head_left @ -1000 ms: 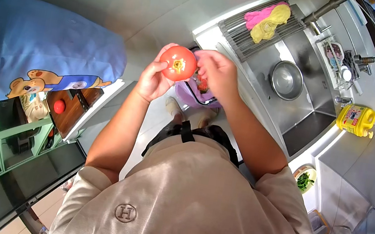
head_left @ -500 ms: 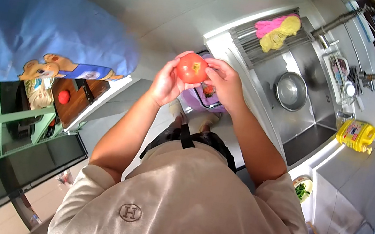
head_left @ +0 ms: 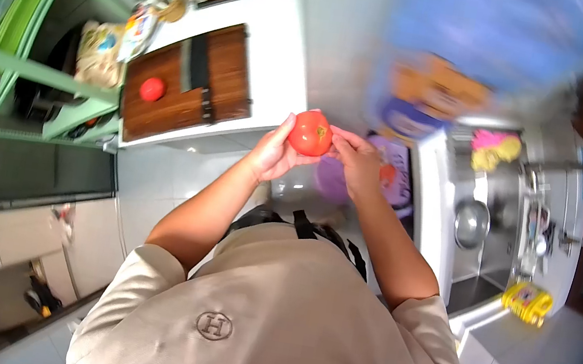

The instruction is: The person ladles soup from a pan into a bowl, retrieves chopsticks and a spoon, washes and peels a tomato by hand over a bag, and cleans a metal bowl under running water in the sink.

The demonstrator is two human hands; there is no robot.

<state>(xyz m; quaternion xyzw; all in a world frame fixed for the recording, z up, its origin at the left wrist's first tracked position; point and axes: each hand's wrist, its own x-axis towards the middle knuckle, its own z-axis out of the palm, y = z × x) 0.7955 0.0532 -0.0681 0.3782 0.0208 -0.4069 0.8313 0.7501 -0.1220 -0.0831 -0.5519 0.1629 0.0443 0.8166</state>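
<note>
A red tomato (head_left: 308, 136) with its stem scar facing up is held in front of my body. My left hand (head_left: 274, 155) cups it from the left and underneath, thumb along its side. On the other side, my right hand (head_left: 357, 163) has its fingertips closed against the tomato's right edge. To the left, a wooden cutting board (head_left: 232, 73) lies on a white counter, bearing a second tomato (head_left: 153, 89) and a dark-bladed cleaver (head_left: 197, 68).
A purple bin (head_left: 333, 181) stands on the floor beyond my hands. The sink at right holds a metal bowl (head_left: 471, 224); a yellow bottle (head_left: 527, 302) is by its near corner. A blurred blue cloth or apron (head_left: 497, 39) hangs at upper right. Green shelving (head_left: 42, 74) stands left.
My view has turned left, so the cutting board shows more fully and the sink sits farther right. Both hands still hold the tomato. The blue cloth now appears on the right.
</note>
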